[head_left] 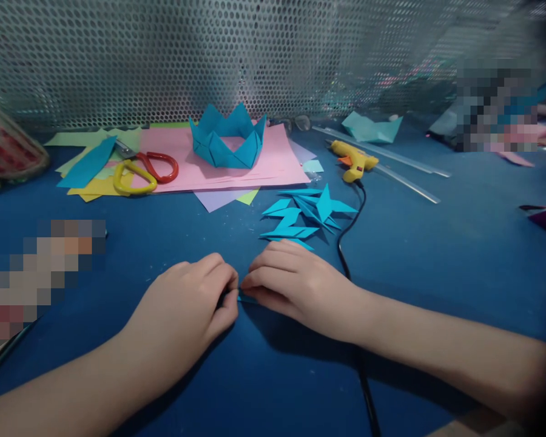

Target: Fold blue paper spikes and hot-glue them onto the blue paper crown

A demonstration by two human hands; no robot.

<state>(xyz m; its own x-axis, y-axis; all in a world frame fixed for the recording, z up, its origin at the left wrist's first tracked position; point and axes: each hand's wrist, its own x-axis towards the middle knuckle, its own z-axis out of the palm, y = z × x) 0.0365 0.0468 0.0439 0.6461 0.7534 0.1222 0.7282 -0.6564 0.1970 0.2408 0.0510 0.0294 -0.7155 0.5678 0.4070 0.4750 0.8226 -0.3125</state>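
Note:
My left hand [188, 309] and my right hand [291, 282] rest close together on the blue table [437, 273], fingers curled and pressed on a small blue folded paper piece [246, 298], mostly hidden beneath them. Just beyond my right hand lies a pile of several folded blue paper pieces [307, 215]. Farther back a blue paper crown [227, 142] stands on pink paper sheets [273, 161].
Scissors with red and yellow handles [141, 173] lie on coloured sheets at the back left. A yellow glue gun [355, 161] with its black cord [348, 243] running under my right arm, glue sticks [404, 182] and a light blue folded paper [370, 127] sit back right. A perforated metal screen [255, 54] closes the rear.

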